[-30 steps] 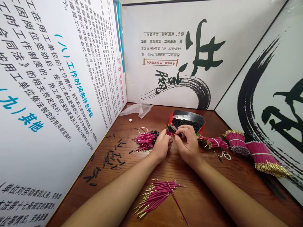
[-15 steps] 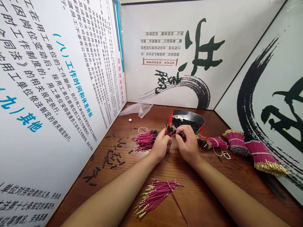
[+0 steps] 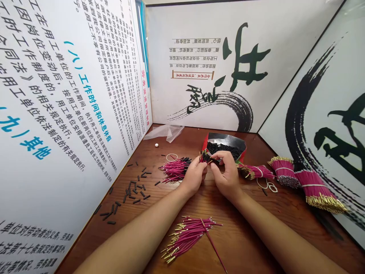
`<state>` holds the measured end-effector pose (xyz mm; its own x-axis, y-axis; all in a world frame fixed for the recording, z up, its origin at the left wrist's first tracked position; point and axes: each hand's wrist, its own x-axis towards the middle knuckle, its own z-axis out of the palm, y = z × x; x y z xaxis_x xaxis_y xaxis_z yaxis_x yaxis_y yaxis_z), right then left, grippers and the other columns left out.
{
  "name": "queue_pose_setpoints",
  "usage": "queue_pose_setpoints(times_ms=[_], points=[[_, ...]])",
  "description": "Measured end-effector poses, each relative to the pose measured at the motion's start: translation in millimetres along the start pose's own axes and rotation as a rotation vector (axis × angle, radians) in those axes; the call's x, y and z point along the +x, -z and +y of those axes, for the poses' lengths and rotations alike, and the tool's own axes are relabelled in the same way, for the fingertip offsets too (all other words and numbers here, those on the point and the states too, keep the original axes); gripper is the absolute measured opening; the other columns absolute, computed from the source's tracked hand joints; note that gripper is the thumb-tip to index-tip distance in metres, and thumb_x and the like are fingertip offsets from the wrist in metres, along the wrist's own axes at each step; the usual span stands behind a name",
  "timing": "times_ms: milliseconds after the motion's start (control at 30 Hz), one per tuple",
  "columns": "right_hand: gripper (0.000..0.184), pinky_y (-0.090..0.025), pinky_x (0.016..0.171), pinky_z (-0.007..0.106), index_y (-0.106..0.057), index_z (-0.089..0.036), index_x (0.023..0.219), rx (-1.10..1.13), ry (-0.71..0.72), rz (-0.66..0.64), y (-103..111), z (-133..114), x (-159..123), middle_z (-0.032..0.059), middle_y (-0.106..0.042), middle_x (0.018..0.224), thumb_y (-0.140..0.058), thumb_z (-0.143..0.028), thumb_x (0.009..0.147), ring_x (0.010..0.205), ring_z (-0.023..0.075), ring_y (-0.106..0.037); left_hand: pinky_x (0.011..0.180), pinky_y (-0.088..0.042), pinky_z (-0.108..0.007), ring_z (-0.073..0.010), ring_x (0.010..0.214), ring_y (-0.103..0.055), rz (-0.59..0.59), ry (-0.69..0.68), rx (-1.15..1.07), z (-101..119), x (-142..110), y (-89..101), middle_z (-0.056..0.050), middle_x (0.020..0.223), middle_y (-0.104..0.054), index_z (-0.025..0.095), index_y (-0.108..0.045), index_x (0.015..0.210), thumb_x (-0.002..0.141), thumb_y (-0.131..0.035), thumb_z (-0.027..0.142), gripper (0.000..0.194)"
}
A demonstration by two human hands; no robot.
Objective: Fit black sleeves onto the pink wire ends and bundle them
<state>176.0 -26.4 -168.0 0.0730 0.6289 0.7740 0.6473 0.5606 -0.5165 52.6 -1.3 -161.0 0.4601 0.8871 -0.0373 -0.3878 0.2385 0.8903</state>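
My left hand [image 3: 195,175] is closed around a small bundle of magenta wires [image 3: 201,156], their upper ends carrying black sleeves and metal tips. Close against that bundle, the thumb and index finger of my right hand [image 3: 227,173] are bent toward each other at the wire ends. Whatever lies between those fingertips is too small to make out, though something dark shows there. Left of my left hand lies a pile of magenta wires with black sleeves [image 3: 175,169]. Loose magenta wires with gold ends [image 3: 188,238] rest between my forearms.
Behind my hands stands a red-rimmed box [image 3: 243,155] of black sleeves. Loose black sleeves [image 3: 132,188] are scattered at left. Tied wire bundles [image 3: 315,186] and white bands [image 3: 269,185] lie at right. A clear plastic bag [image 3: 168,132] sits near the back panel. Printed panels surround the table.
My right fingertips have shifted very slightly at the wire ends; the gold tip seen between them earlier now shows less, with something dark there. My left hand keeps its hold.
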Motion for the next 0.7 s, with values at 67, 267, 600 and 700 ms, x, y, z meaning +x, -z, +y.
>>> queue_pose_setpoints(times_ms=[67,267,600,700], points=[[0.014,-0.042,0.072,0.033,-0.055,-0.022,0.097,0.012,-0.011,0.006,0.3,-0.3,-0.1,0.0045,-0.057,0.095,-0.054,-0.014,0.086,0.087,0.0199,-0.051,0.044,-0.013,-0.018,-0.004,0.044,-0.017,-0.001,-0.005,0.0,-0.2,-0.4,-0.4,0.011,0.055,-0.028,0.019,-0.046,0.085,0.073,-0.058,0.03,0.02],[0.012,-0.042,0.071,0.032,-0.055,-0.021,0.095,0.028,-0.033,0.015,0.9,-0.8,0.6,0.0042,-0.056,0.093,-0.054,-0.014,0.085,0.084,0.0193,-0.05,0.045,-0.013,-0.02,-0.0037,0.044,-0.019,-0.007,-0.031,0.005,-1.5,-0.5,-0.3,0.011,0.054,-0.03,0.018,-0.047,0.086,0.075,-0.062,0.035,0.026],[0.008,-0.042,0.071,0.032,-0.055,-0.021,0.095,0.005,-0.087,0.014,-2.7,0.4,-1.3,0.0036,-0.056,0.09,-0.052,-0.018,0.087,0.082,0.0187,-0.051,0.045,-0.013,-0.019,-0.0036,0.043,-0.017,0.004,-0.014,-0.01,-1.1,-0.4,-0.9,0.012,0.053,-0.029,0.019,-0.044,0.084,0.077,-0.058,0.03,0.019],[0.006,-0.042,0.071,0.032,-0.054,-0.02,0.092,-0.06,-0.078,0.016,0.7,1.6,2.7,0.0044,-0.058,0.09,-0.051,-0.02,0.087,0.082,0.0191,-0.053,0.045,-0.013,-0.019,-0.0036,0.043,-0.017,0.015,-0.005,-0.015,-0.5,0.1,-0.6,0.012,0.053,-0.028,0.02,-0.041,0.081,0.075,-0.056,0.026,0.017]])
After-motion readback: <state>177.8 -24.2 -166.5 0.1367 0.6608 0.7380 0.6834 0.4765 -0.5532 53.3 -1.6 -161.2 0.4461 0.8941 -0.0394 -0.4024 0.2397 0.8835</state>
